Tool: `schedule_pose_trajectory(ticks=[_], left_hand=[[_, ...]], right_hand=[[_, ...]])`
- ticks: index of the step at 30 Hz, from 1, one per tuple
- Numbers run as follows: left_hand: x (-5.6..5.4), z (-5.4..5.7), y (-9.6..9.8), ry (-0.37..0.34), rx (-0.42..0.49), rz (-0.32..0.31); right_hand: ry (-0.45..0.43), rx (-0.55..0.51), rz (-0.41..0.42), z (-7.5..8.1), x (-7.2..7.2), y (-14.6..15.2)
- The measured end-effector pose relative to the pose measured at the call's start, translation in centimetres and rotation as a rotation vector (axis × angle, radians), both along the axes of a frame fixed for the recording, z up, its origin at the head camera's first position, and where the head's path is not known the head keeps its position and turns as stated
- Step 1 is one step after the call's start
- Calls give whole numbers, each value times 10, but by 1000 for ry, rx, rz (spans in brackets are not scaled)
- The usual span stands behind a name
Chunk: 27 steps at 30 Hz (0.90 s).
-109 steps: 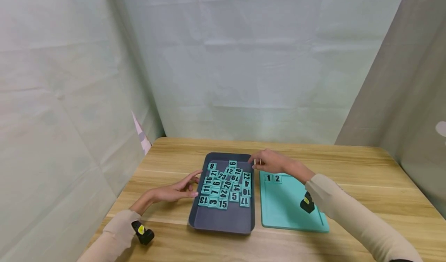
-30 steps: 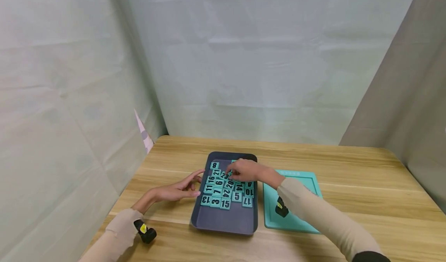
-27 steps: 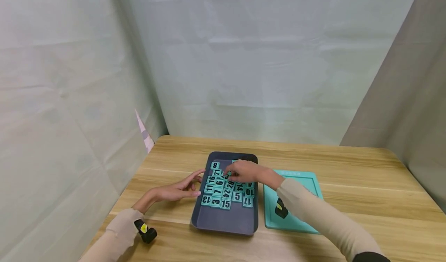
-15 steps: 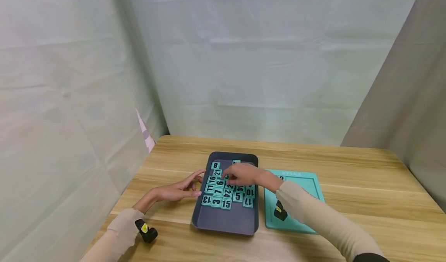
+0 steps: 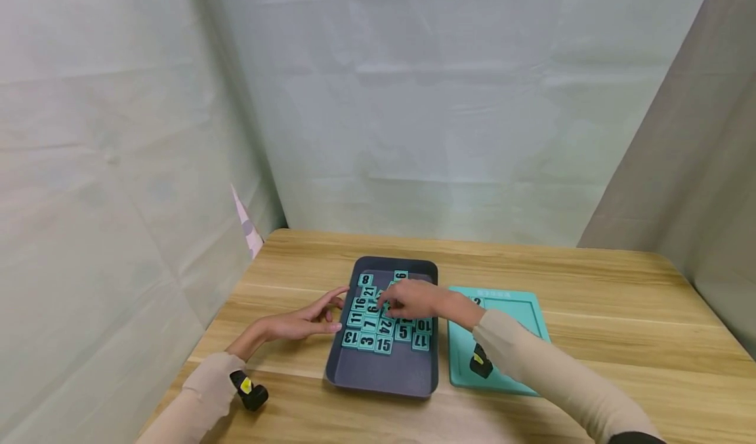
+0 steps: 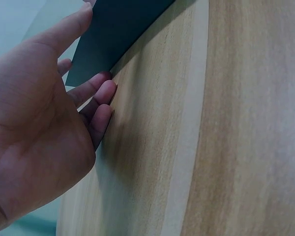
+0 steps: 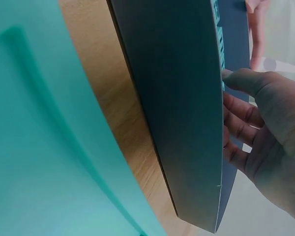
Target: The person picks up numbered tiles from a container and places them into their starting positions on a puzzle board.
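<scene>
A dark grey tray (image 5: 378, 373) lies on the table, with several teal number tiles (image 5: 383, 345) in its middle and far part. My left hand (image 5: 298, 322) is at the tray's left side, thumb and fingers spread along the rim; in the left wrist view its thumb (image 6: 71, 30) reaches the tray wall. My right hand (image 5: 413, 298) hangs over the tiles, index finger and thumb pointing down among them near the 6, with a gap between them. It covers several tiles. In the right wrist view the tray wall (image 7: 179, 113) hides its fingertips.
Right of the tray lies a teal board (image 5: 520, 309) with a raised rim, partly under the right forearm. A tile marked 2 (image 5: 477, 302) shows at its far left corner. The wooden table (image 5: 620, 300) meets fabric walls behind and at the left.
My right hand has gone from the tray's far right rim to above the middle tiles, then shifted slightly nearer over them. My left hand keeps its place at the tray.
</scene>
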State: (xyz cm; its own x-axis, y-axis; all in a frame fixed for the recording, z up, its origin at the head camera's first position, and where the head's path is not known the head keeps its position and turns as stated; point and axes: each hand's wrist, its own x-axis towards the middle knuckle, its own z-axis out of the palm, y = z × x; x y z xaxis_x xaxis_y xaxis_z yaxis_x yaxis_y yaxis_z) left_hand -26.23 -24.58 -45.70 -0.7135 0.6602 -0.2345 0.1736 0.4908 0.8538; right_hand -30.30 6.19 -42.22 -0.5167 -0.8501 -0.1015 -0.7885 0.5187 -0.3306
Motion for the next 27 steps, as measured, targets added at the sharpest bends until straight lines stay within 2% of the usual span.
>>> schedule_pose_trajectory(ticks=[7,13,20,27], left_hand=[[-2,-1,3,-3,-13,5],[-2,0,3,7,-17,-4],[-2,1,2,10,-16,-1],[-3,0,0,12,-17,-9]], right_hand=[[28,-60,32,4,2,13],[44,-76,26,8,3,27],[12,-99,32,15,4,38],[19,-63,30,15,14,34]])
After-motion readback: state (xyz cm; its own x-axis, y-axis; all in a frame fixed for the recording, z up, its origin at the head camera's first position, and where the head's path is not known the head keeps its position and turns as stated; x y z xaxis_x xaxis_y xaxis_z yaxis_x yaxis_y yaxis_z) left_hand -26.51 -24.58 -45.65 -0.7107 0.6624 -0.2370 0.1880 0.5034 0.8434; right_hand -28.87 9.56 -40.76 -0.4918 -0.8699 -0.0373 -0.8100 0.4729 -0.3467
